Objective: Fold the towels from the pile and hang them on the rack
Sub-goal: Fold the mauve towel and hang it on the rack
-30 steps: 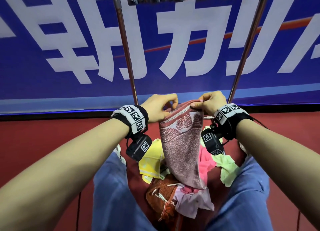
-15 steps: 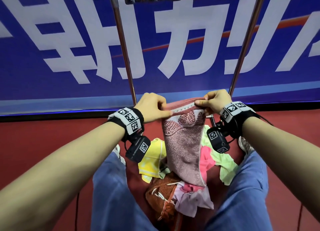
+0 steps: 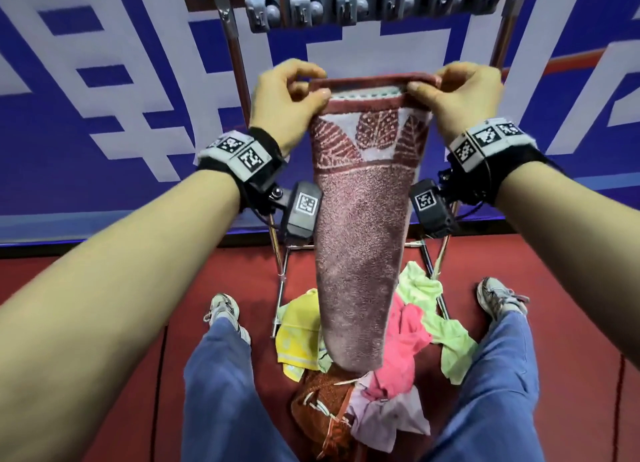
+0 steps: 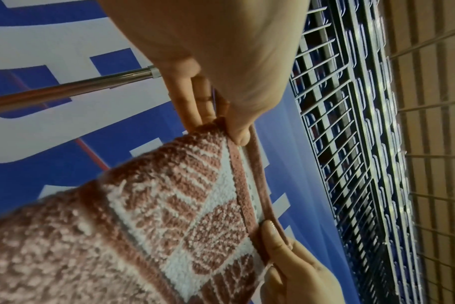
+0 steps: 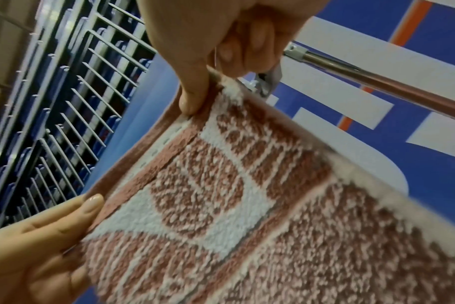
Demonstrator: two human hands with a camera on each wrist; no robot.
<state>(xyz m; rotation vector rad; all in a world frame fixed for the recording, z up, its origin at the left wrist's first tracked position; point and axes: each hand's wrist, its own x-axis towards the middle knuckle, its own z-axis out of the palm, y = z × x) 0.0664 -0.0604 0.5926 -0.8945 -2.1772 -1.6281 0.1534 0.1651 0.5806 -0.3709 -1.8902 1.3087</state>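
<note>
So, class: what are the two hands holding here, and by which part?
The pink patterned towel: the left hand and right hand each pinch one top corner, and it hangs folded above the pile.

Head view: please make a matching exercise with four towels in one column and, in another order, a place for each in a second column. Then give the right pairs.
Things:
1. dusty pink patterned terry towel
2. yellow towel
3. light green towel
4. rust-orange towel

Places:
A. on the floor, nearest the person's right shoe
B. on the pile's near edge, between the legs
C. held up by its top corners in left hand and right hand
D. on the floor, nearest the person's left shoe

Pairs: 1-C, 2-D, 3-A, 4-B
</note>
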